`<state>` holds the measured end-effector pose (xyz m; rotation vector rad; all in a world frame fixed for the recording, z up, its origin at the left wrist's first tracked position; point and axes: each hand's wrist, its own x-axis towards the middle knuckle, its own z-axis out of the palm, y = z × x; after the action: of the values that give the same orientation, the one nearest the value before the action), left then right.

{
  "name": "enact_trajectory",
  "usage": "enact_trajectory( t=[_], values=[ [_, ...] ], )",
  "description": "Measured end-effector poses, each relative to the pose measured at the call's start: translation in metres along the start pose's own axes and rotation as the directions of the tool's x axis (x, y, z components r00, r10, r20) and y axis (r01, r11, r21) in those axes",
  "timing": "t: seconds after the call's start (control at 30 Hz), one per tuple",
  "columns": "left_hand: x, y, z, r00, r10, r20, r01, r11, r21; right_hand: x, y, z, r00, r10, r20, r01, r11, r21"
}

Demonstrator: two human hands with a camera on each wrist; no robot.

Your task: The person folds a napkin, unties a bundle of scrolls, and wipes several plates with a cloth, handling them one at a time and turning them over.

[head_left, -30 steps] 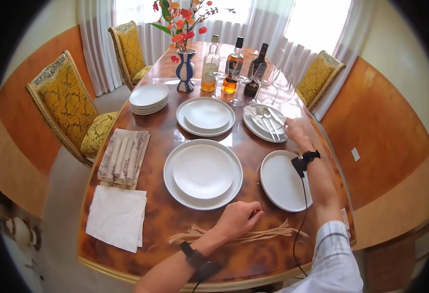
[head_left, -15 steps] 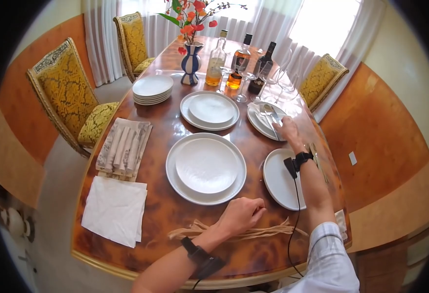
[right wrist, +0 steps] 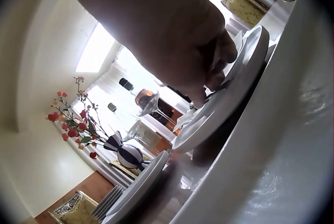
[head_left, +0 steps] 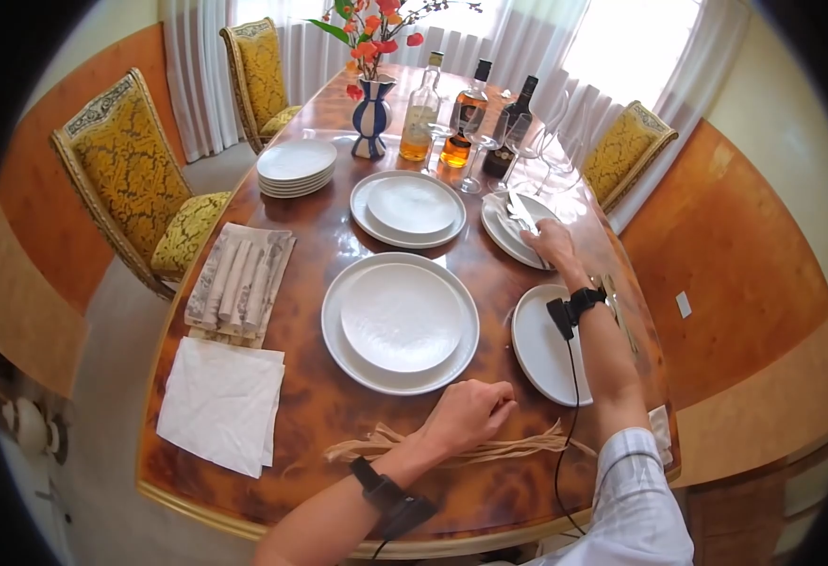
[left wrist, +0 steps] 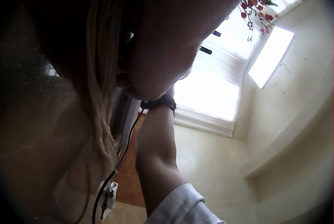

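Note:
My right hand [head_left: 555, 245] reaches over the far right plate [head_left: 505, 243], fingers curled down and pinching a table knife [head_left: 521, 209] by its handle. The blade points away, over a white napkin [head_left: 495, 206] on that plate. In the right wrist view, the fingertips are low over the plate [right wrist: 253, 65], and the handle is mostly hidden by them. My left hand [head_left: 470, 415] lies idle near the front of the table, loosely curled. Beneath it runs a bundle of tan, raffia-like strands [head_left: 536, 445], seen close up in the left wrist view.
Stacked plates [head_left: 401, 379] sit mid-table, with another pair behind. A bare plate [head_left: 538, 344] and cutlery [head_left: 619, 311] lie under the right forearm. Wine glasses [head_left: 471, 160], bottles [head_left: 417, 132] and a vase [head_left: 372, 118] stand at the back. Folded napkins [head_left: 220, 406] lie left.
My right hand has come in over the far right plate and the cutlery on it has shifted under the fingers. The head view has tilted slightly. The left hand stays where it was.

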<state>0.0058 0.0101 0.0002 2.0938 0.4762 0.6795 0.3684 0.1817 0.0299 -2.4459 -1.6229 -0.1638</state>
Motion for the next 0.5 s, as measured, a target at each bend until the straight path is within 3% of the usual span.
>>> enact_trajectory(
  t=[0.03,0.23,0.3,0.37,0.47,0.5],
  values=[
    [0.0,0.0,0.0,1.0,0.0,0.0,0.0,1.0,-0.001,0.002,0.001,0.001,1.0,-0.004,0.029,0.004,1.0,0.001],
    [-0.001,0.0,0.001,1.0,-0.005,-0.017,0.004,1.0,-0.019,0.0,0.022,-0.005,0.978,-0.116,-0.173,0.117,0.993,-0.003],
    [-0.001,0.0,0.001,1.0,-0.003,-0.024,0.003,1.0,0.003,-0.034,0.017,-0.058,0.998,-0.042,-0.049,0.049,0.987,0.151],
    [0.0,0.001,0.001,1.0,-0.014,-0.02,0.014,1.0,0.01,-0.067,0.039,-0.093,0.989,-0.101,-0.109,0.116,0.983,0.141],
    [0.0,0.004,0.001,0.999,-0.02,-0.032,0.021,1.0,0.005,-0.119,0.085,-0.121,0.989,-0.048,-0.139,0.094,0.932,0.349],
    [0.001,0.007,-0.001,0.999,-0.042,-0.012,0.042,0.999,0.007,-0.139,0.098,-0.123,0.992,-0.031,-0.126,0.071,0.943,0.326]
  ],
)
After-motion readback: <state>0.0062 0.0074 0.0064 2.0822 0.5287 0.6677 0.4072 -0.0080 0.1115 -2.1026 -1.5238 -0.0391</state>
